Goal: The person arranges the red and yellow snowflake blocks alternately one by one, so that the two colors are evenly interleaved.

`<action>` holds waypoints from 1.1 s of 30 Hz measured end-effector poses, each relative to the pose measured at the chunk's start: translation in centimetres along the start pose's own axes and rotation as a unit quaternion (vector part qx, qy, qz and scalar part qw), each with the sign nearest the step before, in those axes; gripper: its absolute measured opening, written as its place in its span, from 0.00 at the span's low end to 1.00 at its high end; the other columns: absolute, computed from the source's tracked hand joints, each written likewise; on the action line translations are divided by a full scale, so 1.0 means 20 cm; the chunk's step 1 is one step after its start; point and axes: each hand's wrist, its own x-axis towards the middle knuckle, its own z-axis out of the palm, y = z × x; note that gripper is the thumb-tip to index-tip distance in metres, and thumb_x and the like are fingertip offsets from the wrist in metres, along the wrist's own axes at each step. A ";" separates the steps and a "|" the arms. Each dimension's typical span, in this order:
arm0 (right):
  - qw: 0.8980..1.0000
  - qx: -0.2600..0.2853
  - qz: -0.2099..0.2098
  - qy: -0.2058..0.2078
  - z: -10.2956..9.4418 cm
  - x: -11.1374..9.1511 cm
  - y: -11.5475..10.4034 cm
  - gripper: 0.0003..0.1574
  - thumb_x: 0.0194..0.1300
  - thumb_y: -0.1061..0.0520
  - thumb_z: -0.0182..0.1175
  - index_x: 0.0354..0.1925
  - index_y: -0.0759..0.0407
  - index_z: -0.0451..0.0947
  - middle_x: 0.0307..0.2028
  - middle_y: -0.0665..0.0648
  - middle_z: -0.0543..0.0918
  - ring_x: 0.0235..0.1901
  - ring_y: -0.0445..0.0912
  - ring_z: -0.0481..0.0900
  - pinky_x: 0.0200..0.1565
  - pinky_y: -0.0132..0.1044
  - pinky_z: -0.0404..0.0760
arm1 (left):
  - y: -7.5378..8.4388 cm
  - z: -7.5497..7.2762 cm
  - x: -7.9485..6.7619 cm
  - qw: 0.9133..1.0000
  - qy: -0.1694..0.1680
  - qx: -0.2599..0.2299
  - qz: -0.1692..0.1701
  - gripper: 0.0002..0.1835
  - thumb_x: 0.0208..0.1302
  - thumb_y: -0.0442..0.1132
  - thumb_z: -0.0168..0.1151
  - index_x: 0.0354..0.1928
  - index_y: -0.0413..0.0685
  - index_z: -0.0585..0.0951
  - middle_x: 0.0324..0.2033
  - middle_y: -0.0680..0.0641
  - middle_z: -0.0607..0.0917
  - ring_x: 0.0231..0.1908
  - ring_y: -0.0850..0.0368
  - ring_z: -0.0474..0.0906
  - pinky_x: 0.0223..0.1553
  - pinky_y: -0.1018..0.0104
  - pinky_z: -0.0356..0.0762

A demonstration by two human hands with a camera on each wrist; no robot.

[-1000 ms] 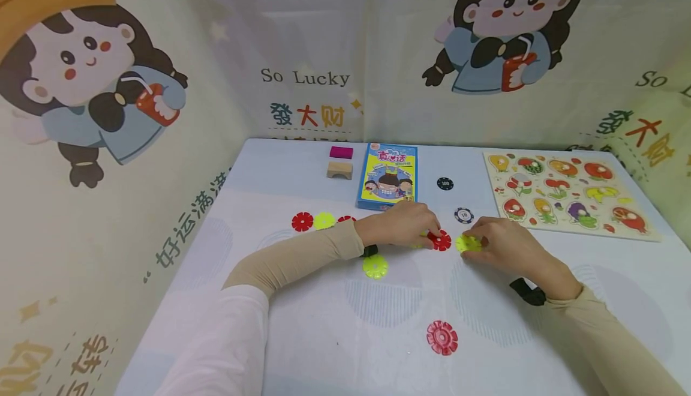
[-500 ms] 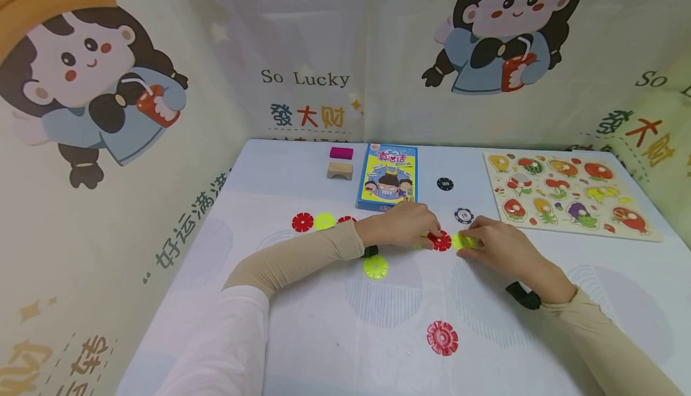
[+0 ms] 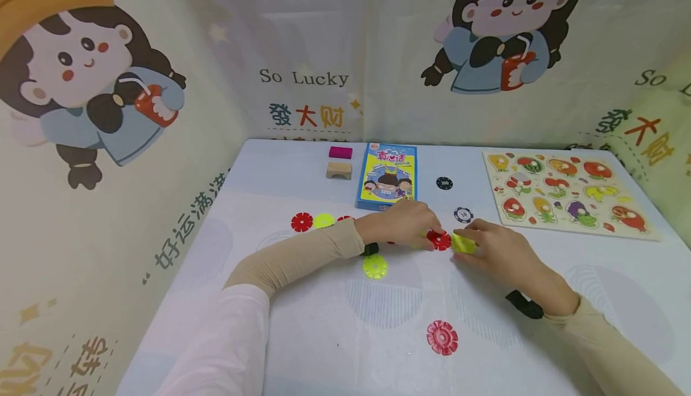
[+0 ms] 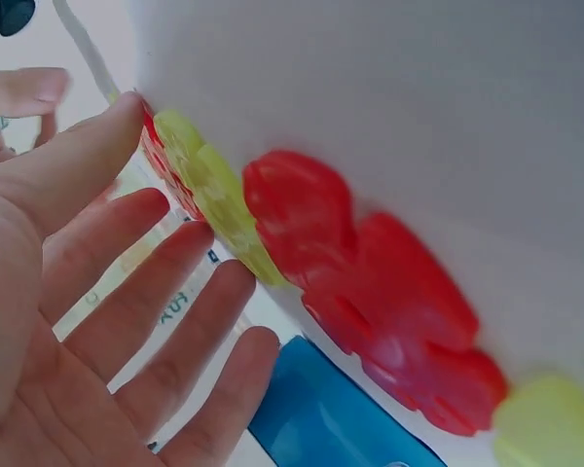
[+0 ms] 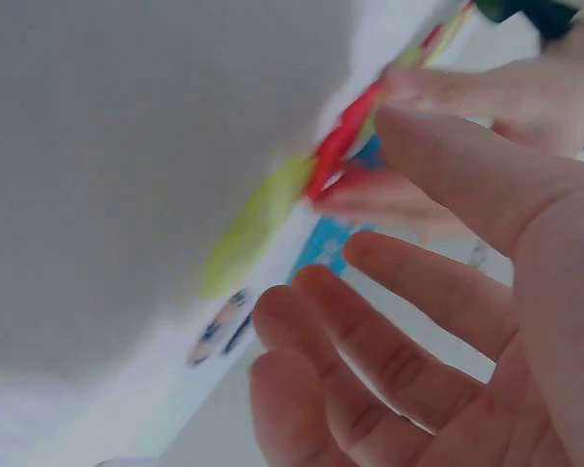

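The step in hand is judged to be the laying of slotted flower discs in a row of red and yellow, and it is best done with the neighbouring piece kept from sliding. The red end disc (image 3: 439, 240) should be steadied with light fingertips while the yellow end disc (image 3: 463, 242) is slid along the tabletop (image 3: 324, 348) until it is lined up with the row. Pressure should be put on the outer rim only; if too much is used, one thin piece could be ridden over the other, or the row could be bowed.

The yellow end disc is placed just to the right of the red one; whether their rims are touching cannot be told, as that spot is blurred in the right wrist view. By the right hand (image 3: 502, 252) nothing is clasped: thumb and forefinger are parted at either side of the yellow end disc, and the other fingers are loosely bent. The left hand (image 3: 402, 225) is unclenched, its fingers fanned and nearly straight, with thumb and forefinger laid at the red end disc's edge. A loose yellow disc (image 3: 375, 267) and a loose red disc (image 3: 442, 338) are left nearer the person.
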 end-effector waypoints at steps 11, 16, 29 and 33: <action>0.976 0.081 -0.181 -0.094 -0.03 -0.10 -0.34 0.23 0.51 0.38 0.68 0.45 0.41 0.83 0.41 0.41 0.80 0.38 0.34 0.77 0.41 0.32 0.81 | 0.03 -0.04 0.06 0.999 -0.034 -0.022 0.001 0.23 0.59 0.59 0.61 0.58 0.71 0.77 0.59 0.64 0.77 0.57 0.65 0.70 0.55 0.69 0.71; 0.953 0.090 -0.189 -0.221 -0.05 -0.16 -0.41 0.27 0.47 0.31 0.68 0.47 0.33 0.80 0.39 0.38 0.76 0.37 0.33 0.71 0.41 0.33 0.79 | 0.04 -0.03 0.10 0.998 -0.042 -0.035 0.017 0.23 0.58 0.60 0.60 0.56 0.71 0.78 0.59 0.65 0.76 0.58 0.66 0.69 0.55 0.70 0.69; 0.958 0.128 -0.148 -0.208 -0.02 -0.26 -0.37 0.28 0.41 0.32 0.71 0.43 0.35 0.81 0.40 0.38 0.73 0.38 0.32 0.69 0.43 0.30 0.79 | 0.08 -0.02 0.14 0.999 -0.035 0.006 0.034 0.24 0.60 0.61 0.58 0.58 0.70 0.77 0.58 0.62 0.77 0.56 0.65 0.70 0.52 0.69 0.72; 0.961 0.108 -0.141 -0.214 -0.02 -0.26 -0.36 0.28 0.39 0.30 0.71 0.41 0.33 0.79 0.41 0.38 0.72 0.39 0.33 0.69 0.44 0.32 0.79 | 0.09 -0.01 0.16 0.999 -0.040 0.017 0.027 0.25 0.60 0.63 0.57 0.60 0.71 0.75 0.61 0.63 0.74 0.59 0.64 0.69 0.53 0.68 0.72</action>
